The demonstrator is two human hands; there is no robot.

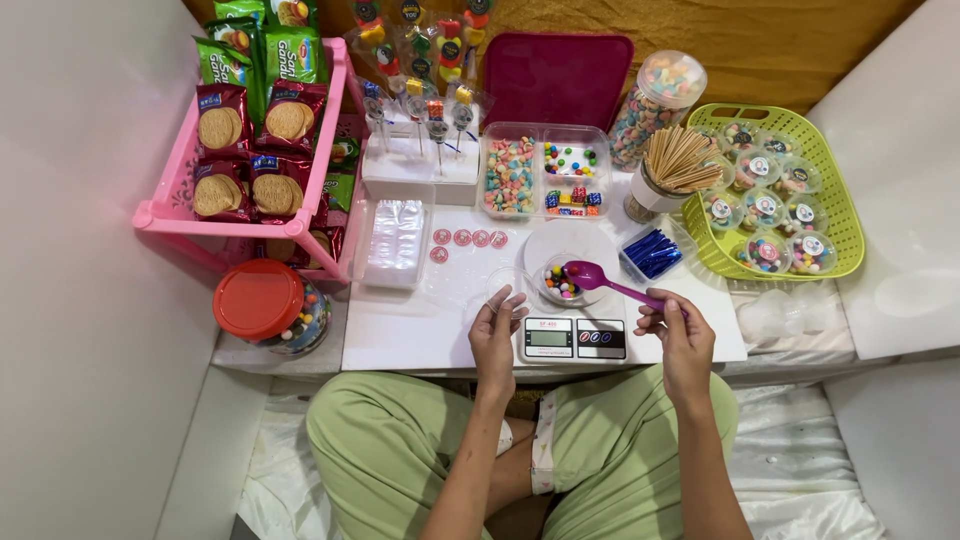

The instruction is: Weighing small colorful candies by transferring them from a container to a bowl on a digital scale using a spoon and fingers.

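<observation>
Nearby: green basket [842,222] right, pink rack [170,215] left, scale [574,338] between hands.

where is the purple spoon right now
The purple spoon is at table centre in the head view, its handle in the right hand, its bowl over the small clear candy cup behind the scale.

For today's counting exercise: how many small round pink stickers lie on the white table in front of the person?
5 pink stickers: four in a row just below the divided candy tray, one lower at the row's left end. More may be hidden.
</observation>
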